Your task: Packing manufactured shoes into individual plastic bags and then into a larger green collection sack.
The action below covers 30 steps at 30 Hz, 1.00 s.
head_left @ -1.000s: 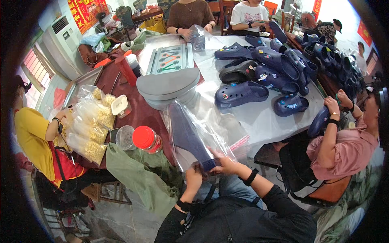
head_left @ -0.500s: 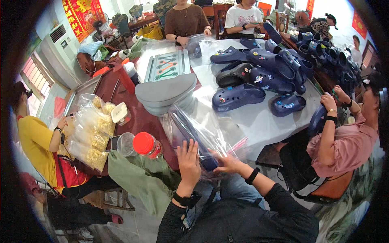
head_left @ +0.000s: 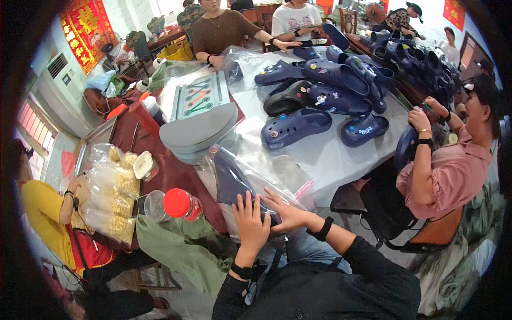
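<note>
A clear plastic bag [head_left: 266,176] lies at the table's near edge, in front of me. Inside it is a dark blue item [head_left: 231,169], long and sole-shaped; glare and folds blur its details. My left hand [head_left: 252,221] rests on the near end of the bag, fingers stretched out and slightly apart. Beside it, my right hand [head_left: 290,212] lies over the bag's right part with its fingers extended; its thumb side is partly hidden. Beyond the bag, dark blue clogs [head_left: 296,128] with small charms are heaped on the white-covered table [head_left: 314,165].
Grey sole-shaped sheets [head_left: 198,130] are stacked beyond the bag. To the left stand a red-lidded jar [head_left: 180,203], a clear cup [head_left: 155,206] and bags of yellow pieces [head_left: 114,197]. Green cloth [head_left: 176,248] hangs over the near edge. People sit around the table; one at right handles a clog.
The blue item in the bag now shows a broader face. My right hand has moved left, closer to my left hand. The view has shifted; a person opposite has stretched an arm sideways.
</note>
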Each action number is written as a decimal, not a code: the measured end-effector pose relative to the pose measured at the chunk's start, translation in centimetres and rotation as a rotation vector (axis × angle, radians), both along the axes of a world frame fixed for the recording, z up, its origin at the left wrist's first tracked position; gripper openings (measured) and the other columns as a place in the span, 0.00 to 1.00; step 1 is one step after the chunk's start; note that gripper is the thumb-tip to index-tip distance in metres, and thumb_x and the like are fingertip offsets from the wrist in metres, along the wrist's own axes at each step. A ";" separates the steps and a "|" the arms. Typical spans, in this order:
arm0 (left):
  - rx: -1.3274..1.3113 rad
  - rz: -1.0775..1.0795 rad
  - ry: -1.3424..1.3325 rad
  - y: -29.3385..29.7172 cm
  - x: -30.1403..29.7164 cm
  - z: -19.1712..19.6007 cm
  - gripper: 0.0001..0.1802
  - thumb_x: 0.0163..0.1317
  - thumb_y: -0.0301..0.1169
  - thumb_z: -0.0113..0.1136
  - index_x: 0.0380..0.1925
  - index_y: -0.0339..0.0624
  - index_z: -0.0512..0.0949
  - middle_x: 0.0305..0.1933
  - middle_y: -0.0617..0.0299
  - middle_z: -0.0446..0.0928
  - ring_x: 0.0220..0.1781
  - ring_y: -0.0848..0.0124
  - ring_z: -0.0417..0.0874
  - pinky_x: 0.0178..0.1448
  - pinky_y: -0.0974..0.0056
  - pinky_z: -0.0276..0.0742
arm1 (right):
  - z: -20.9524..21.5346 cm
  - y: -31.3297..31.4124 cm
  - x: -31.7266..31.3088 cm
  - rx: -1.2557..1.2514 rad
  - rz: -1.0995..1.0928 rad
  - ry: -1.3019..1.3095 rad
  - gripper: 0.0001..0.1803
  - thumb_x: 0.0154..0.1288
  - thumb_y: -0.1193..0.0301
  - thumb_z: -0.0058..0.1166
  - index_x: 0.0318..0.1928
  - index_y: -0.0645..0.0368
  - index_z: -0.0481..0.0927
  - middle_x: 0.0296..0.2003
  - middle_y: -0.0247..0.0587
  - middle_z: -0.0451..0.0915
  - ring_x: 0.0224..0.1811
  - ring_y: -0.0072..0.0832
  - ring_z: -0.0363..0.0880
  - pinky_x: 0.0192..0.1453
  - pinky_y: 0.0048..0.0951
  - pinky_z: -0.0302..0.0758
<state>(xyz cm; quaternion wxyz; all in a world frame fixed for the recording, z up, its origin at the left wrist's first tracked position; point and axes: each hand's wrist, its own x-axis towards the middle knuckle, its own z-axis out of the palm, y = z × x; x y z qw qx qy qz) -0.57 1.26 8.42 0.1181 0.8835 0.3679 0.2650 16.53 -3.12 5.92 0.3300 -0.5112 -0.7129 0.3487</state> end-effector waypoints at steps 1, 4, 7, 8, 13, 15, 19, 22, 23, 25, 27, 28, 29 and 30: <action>-0.002 0.026 -0.001 -0.2 0.2 0.1 0.31 0.54 0.35 0.54 0.60 0.35 0.66 0.67 0.44 0.58 0.71 0.44 0.51 0.70 0.40 0.43 | 0.2 0.2 0.2 0.029 0.027 0.057 0.54 0.45 0.60 0.61 0.71 0.51 0.46 0.70 0.61 0.35 0.73 0.51 0.38 0.71 0.46 0.49; -0.026 0.036 -0.015 -0.3 0.5 0.6 0.35 0.53 0.41 0.59 0.59 0.35 0.65 0.68 0.44 0.57 0.71 0.44 0.50 0.70 0.41 0.43 | 0.7 0.2 0.5 -0.006 -0.013 0.211 0.52 0.45 0.69 0.52 0.72 0.50 0.42 0.72 0.54 0.31 0.75 0.46 0.31 0.73 0.42 0.42; -0.043 0.074 -0.032 -0.3 1.0 0.5 0.37 0.52 0.46 0.62 0.58 0.37 0.65 0.67 0.44 0.57 0.71 0.45 0.50 0.70 0.42 0.44 | 1.4 -0.2 0.3 -0.027 -0.101 0.319 0.53 0.45 0.76 0.48 0.72 0.49 0.38 0.72 0.48 0.31 0.75 0.43 0.33 0.74 0.39 0.37; -0.048 0.083 -0.033 -0.3 0.9 0.6 0.37 0.52 0.46 0.62 0.59 0.37 0.65 0.67 0.44 0.56 0.71 0.45 0.50 0.70 0.42 0.44 | 2.1 -0.3 -0.1 -0.076 -0.103 0.536 0.52 0.47 0.77 0.47 0.72 0.49 0.37 0.72 0.48 0.34 0.75 0.41 0.35 0.74 0.38 0.37; -0.027 0.107 -0.024 -0.8 1.5 0.4 0.38 0.50 0.44 0.61 0.60 0.38 0.64 0.67 0.44 0.56 0.72 0.46 0.49 0.70 0.41 0.44 | 3.7 -0.2 0.2 -0.121 -0.045 1.131 0.53 0.49 0.84 0.41 0.71 0.50 0.28 0.72 0.46 0.41 0.74 0.41 0.42 0.73 0.37 0.43; -0.051 0.100 -0.010 -0.9 1.9 0.5 0.40 0.49 0.42 0.60 0.62 0.38 0.62 0.68 0.44 0.54 0.72 0.45 0.49 0.70 0.40 0.43 | 4.4 -0.6 0.6 -0.157 -0.054 1.370 0.51 0.52 0.86 0.38 0.70 0.51 0.23 0.71 0.47 0.45 0.73 0.42 0.46 0.73 0.37 0.46; 0.012 0.104 0.078 -1.0 2.5 -0.2 0.41 0.49 0.40 0.58 0.64 0.38 0.60 0.69 0.42 0.53 0.72 0.43 0.47 0.70 0.39 0.42 | 5.5 -2.3 2.4 -0.307 -0.112 1.008 0.41 0.63 0.81 0.41 0.71 0.57 0.34 0.70 0.46 0.49 0.72 0.36 0.51 0.72 0.32 0.50; 0.008 0.120 0.107 -1.2 2.3 -0.6 0.40 0.50 0.39 0.56 0.64 0.37 0.60 0.69 0.41 0.52 0.72 0.41 0.47 0.70 0.38 0.41 | 9.4 -3.6 5.5 -0.464 0.002 0.564 0.27 0.67 0.71 0.48 0.64 0.62 0.60 0.60 0.48 0.68 0.63 0.27 0.65 0.66 0.30 0.61; 0.011 0.121 0.088 -1.2 2.2 -0.6 0.39 0.50 0.39 0.56 0.64 0.37 0.60 0.69 0.40 0.51 0.72 0.41 0.46 0.70 0.38 0.41 | 10.4 -3.6 7.0 -0.540 0.134 0.333 0.23 0.66 0.69 0.50 0.60 0.64 0.69 0.55 0.49 0.73 0.59 0.26 0.69 0.62 0.30 0.65; 0.012 0.122 0.069 -1.3 2.0 -0.5 0.39 0.50 0.38 0.55 0.64 0.37 0.61 0.70 0.40 0.50 0.72 0.40 0.46 0.70 0.37 0.41 | 10.5 -2.8 10.4 -0.588 -0.218 0.526 0.17 0.66 0.67 0.52 0.49 0.67 0.77 0.50 0.47 0.77 0.53 0.26 0.74 0.56 0.30 0.70; -0.013 0.100 0.068 -1.4 2.1 -0.3 0.39 0.52 0.38 0.53 0.65 0.36 0.58 0.71 0.40 0.46 0.72 0.40 0.43 0.70 0.38 0.39 | 8.6 0.4 13.8 -0.146 -0.708 0.444 0.19 0.63 0.66 0.55 0.50 0.66 0.75 0.52 0.48 0.76 0.54 0.29 0.74 0.54 0.30 0.72; -0.016 0.092 0.068 -1.5 2.2 -0.2 0.39 0.52 0.38 0.53 0.65 0.36 0.58 0.71 0.40 0.46 0.72 0.40 0.43 0.70 0.38 0.39 | 6.6 2.4 15.9 0.086 -0.820 0.254 0.21 0.61 0.66 0.56 0.52 0.66 0.74 0.52 0.50 0.76 0.54 0.33 0.74 0.56 0.32 0.71; -0.008 0.092 0.078 -1.5 2.3 -0.2 0.39 0.53 0.38 0.53 0.65 0.36 0.57 0.71 0.40 0.46 0.73 0.41 0.42 0.71 0.38 0.39 | 4.4 4.7 17.7 0.318 -0.911 0.061 0.23 0.60 0.66 0.57 0.53 0.65 0.73 0.52 0.51 0.75 0.54 0.36 0.75 0.57 0.33 0.70; 0.000 0.090 0.083 -1.5 2.5 -0.2 0.39 0.54 0.38 0.52 0.66 0.35 0.56 0.71 0.40 0.46 0.73 0.41 0.42 0.71 0.39 0.38 | 2.9 6.5 19.2 0.491 -0.939 -0.152 0.26 0.58 0.66 0.58 0.55 0.64 0.71 0.52 0.52 0.75 0.54 0.40 0.74 0.59 0.35 0.68</action>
